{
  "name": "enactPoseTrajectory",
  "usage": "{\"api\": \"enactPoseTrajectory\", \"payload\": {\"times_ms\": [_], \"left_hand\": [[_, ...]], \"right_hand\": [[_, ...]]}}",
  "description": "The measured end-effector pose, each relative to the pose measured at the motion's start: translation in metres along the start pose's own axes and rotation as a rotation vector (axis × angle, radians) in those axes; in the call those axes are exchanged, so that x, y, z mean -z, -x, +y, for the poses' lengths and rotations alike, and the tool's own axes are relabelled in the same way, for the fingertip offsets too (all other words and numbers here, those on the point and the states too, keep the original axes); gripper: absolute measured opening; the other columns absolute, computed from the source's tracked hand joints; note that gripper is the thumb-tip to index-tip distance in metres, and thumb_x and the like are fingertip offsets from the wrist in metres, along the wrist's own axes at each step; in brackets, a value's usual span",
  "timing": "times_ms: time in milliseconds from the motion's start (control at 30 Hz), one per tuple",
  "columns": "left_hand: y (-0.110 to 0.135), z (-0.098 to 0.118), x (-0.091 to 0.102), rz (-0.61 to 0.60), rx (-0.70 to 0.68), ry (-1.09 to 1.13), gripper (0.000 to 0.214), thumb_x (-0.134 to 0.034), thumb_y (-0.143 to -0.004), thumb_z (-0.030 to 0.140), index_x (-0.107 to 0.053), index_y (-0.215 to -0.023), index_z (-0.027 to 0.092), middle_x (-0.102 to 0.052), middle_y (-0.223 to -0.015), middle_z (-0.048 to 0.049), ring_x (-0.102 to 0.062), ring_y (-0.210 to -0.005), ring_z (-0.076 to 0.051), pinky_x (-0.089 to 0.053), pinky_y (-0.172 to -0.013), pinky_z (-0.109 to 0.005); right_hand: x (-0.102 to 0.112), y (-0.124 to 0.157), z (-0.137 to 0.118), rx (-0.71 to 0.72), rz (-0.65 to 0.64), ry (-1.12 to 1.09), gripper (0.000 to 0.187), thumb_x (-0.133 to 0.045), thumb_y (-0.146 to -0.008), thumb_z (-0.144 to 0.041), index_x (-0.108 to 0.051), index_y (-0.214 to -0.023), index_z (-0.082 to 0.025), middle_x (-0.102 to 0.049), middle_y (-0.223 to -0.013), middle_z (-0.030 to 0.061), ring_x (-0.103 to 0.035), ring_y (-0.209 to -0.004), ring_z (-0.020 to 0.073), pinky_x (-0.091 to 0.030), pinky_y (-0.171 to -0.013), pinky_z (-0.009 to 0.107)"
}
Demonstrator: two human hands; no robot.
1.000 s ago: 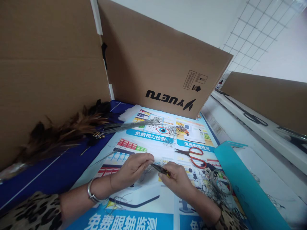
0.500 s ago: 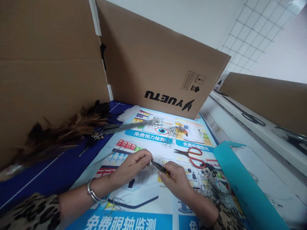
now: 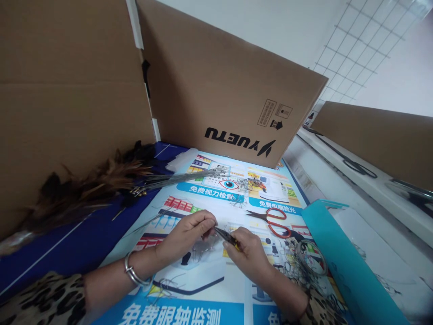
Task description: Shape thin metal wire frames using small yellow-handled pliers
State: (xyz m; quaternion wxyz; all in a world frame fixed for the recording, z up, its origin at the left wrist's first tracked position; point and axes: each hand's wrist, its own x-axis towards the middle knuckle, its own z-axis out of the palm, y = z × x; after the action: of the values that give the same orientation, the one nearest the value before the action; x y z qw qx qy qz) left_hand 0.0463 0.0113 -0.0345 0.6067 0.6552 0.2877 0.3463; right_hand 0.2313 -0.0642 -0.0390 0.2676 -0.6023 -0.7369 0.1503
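Note:
My right hand (image 3: 248, 253) is wrapped round a pair of dark-nosed pliers (image 3: 223, 234), whose tips point left and reach my left fingertips. With thumb and forefinger pinched, my left hand (image 3: 194, 230) grips something thin; a fine wire loop (image 3: 199, 252) shows faintly beneath it. What the plier tips hold is too small to tell. Just behind my right hand lie scissors (image 3: 275, 222) with red handles. To the right of my right wrist sits a coil of wire (image 3: 313, 257) among tangled thin wire pieces.
A bundle of straight wires (image 3: 182, 177) and brown feathers (image 3: 88, 185) lie at the left. Cardboard panels (image 3: 216, 85) stand behind and left of the printed poster (image 3: 203, 311). A teal box edge (image 3: 341, 253) borders the right. Wire scraps (image 3: 164, 289) lie near my left forearm.
Both hands stay almost in place, with the pliers still at my left fingertips. My left fingers have shifted very slightly, and the wire loop beneath them shows a little more clearly.

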Motion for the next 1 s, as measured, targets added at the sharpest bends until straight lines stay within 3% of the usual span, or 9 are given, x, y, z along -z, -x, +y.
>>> {"api": "enactPoseTrajectory", "payload": {"times_ms": [600, 1000], "left_hand": [[0.0004, -0.0061, 0.0008, -0.100, 0.186, 0.295, 0.024, -0.051, -0.082, 0.037, -0.055, -0.075, 0.015, -0.054, -0.058, 0.0015, -0.044, -0.051, -0.007, -0.032, -0.048, -0.017], [-0.0012, -0.0065, 0.0022, -0.111, 0.202, 0.231, 0.027, -0.049, -0.082, 0.041, -0.056, -0.075, 0.016, -0.054, -0.056, 0.0013, -0.043, -0.049, -0.007, -0.030, -0.045, -0.017]], "right_hand": [[0.0012, 0.0007, -0.0029, 0.047, -0.072, -0.158, 0.017, -0.052, -0.080, -0.025, -0.047, -0.065, -0.018, -0.043, -0.063, -0.0037, -0.042, -0.062, 0.0091, -0.029, -0.056, 0.020], [0.0015, 0.0007, 0.0007, 0.052, -0.082, -0.075, 0.016, -0.052, -0.080, -0.026, -0.047, -0.067, -0.018, -0.046, -0.064, -0.0032, -0.043, -0.062, 0.0094, -0.029, -0.056, 0.020]]}}
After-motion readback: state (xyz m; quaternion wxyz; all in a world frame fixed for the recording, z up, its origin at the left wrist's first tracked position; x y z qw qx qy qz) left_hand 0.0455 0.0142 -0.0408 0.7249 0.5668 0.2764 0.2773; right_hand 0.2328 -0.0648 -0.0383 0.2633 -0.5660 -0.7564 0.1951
